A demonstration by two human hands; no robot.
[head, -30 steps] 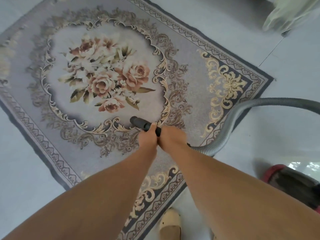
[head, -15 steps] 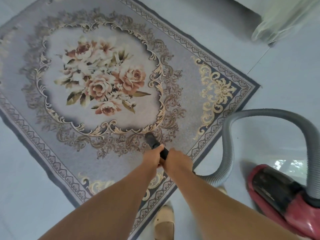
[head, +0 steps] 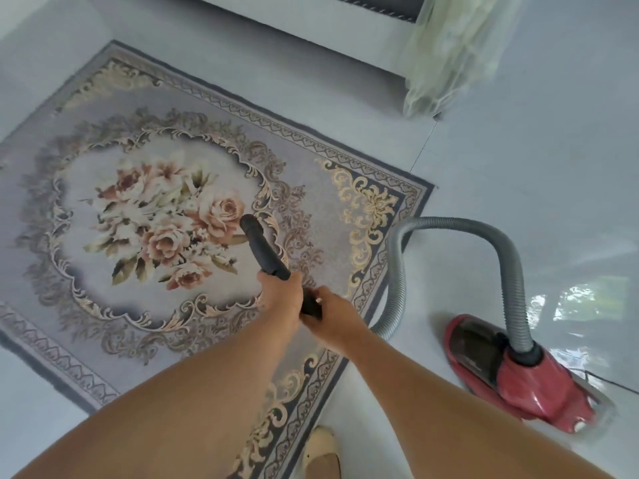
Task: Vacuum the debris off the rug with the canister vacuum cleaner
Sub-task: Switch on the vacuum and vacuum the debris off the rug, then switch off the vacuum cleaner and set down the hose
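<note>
Rug (head: 328, 236) lies on the floor at left; no debris can be made out. Nozzle (head: 262, 248) points at its floral centre. Left hand (head: 281, 299) and right hand (head: 332, 316): each grip is wrapped round the nozzle. Risk: the looped hose (head: 449, 224) could pull taut and drag or tip the canister vacuum (head: 511, 382).

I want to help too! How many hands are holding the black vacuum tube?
2. The left hand grips the black plastic vacuum tube further forward, over the flowered rug; the right hand grips it just behind. No other hand shows.
</note>
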